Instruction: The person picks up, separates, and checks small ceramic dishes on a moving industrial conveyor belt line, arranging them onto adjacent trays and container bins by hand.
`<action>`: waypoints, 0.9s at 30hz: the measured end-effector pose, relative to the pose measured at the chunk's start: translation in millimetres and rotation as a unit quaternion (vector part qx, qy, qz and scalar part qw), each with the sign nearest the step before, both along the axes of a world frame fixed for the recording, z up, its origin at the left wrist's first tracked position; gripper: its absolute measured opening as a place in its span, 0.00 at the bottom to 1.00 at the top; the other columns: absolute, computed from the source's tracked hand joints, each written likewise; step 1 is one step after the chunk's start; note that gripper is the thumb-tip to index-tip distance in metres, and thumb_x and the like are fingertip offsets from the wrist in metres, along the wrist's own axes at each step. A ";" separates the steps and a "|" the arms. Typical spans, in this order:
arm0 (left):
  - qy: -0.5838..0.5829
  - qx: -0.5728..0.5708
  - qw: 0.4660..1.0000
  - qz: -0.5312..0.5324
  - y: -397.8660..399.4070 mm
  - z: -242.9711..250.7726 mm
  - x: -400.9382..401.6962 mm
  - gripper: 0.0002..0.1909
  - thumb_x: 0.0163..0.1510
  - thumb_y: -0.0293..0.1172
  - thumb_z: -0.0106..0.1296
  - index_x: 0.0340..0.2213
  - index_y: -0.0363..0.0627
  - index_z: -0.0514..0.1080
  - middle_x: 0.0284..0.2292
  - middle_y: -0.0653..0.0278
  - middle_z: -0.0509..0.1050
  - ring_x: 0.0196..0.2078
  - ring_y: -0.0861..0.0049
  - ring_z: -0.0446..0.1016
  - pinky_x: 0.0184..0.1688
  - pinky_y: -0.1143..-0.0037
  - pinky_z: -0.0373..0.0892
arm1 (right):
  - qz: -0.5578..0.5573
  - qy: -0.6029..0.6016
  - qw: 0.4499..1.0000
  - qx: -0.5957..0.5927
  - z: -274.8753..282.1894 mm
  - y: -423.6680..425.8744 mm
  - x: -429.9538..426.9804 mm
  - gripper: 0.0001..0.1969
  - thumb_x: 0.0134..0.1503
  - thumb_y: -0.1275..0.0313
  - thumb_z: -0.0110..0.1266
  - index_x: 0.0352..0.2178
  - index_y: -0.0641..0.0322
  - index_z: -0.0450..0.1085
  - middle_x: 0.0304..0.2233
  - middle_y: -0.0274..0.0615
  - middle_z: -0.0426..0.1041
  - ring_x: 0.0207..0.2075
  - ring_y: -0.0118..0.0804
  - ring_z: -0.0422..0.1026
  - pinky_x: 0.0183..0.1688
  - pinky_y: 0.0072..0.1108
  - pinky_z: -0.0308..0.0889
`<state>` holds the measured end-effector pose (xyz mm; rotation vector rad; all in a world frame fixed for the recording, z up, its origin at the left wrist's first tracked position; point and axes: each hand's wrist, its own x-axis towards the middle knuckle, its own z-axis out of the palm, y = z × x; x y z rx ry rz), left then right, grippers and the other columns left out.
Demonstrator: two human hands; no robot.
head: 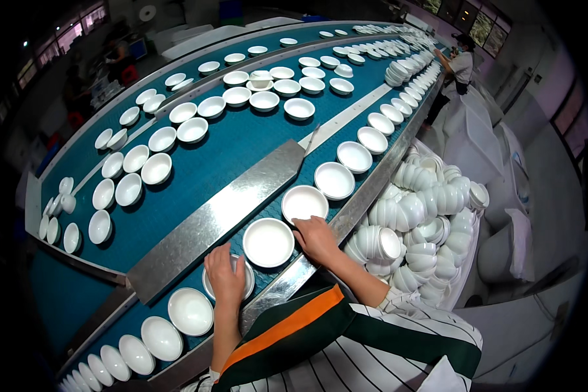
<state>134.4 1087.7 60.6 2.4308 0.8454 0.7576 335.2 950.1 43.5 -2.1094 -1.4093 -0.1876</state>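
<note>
Before me a row of white bowls stands on the near lane of a blue-green conveyor belt [191,171]. My left hand [224,274] is over a white bowl [248,280] and hides part of it; whether the fingers grip its rim I cannot tell. My right hand [316,240] has its fingertips at the lower rim of another white bowl [305,203], with no firm grip visible. Between the two hands sits a white bowl [268,242] that neither hand holds. More bowls, upright and facing up, line the lane on both sides.
A metal divider [215,220] parts my lane from the wider belt with many scattered bowls. A metal edge rail [357,210] runs along my side. At right, a large white container [463,284] holds heaped, nested bowls. Another person [458,68] stands by the belt's far end.
</note>
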 end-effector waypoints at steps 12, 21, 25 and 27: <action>0.109 0.010 0.994 0.031 -18.9 -6.5 19.1 0.24 0.45 0.21 0.51 0.47 0.31 0.65 0.32 0.49 0.72 0.38 0.56 0.68 0.48 0.63 0.60 | 0.056 0.165 0.984 0.034 37.3 -19.0 5.6 0.14 0.53 0.73 0.49 0.42 0.66 0.70 0.34 0.54 0.73 0.37 0.53 0.70 0.42 0.36 0.64; -0.024 0.018 1.000 0.005 -54.7 12.7 61.6 0.22 0.46 0.29 0.56 0.44 0.33 0.68 0.36 0.49 0.72 0.41 0.56 0.68 0.51 0.62 0.58 | -0.010 0.058 0.997 -0.044 28.0 -46.9 61.2 0.12 0.53 0.73 0.50 0.39 0.68 0.70 0.27 0.54 0.73 0.30 0.54 0.71 0.36 0.38 0.65; 0.037 0.003 0.999 -0.011 -73.8 20.0 88.0 0.22 0.47 0.34 0.56 0.42 0.33 0.68 0.28 0.51 0.73 0.36 0.59 0.70 0.50 0.62 0.59 | 0.017 0.027 0.999 -0.022 33.8 -61.2 63.6 0.12 0.54 0.73 0.50 0.39 0.68 0.70 0.26 0.54 0.73 0.29 0.53 0.71 0.34 0.37 0.65; 0.086 -0.011 0.996 0.003 -78.4 22.6 100.1 0.20 0.49 0.33 0.53 0.42 0.32 0.67 0.24 0.52 0.73 0.34 0.61 0.71 0.49 0.63 0.59 | 0.035 0.035 0.998 -0.033 37.6 -67.1 71.1 0.12 0.54 0.74 0.49 0.39 0.68 0.70 0.27 0.54 0.73 0.29 0.53 0.70 0.34 0.37 0.64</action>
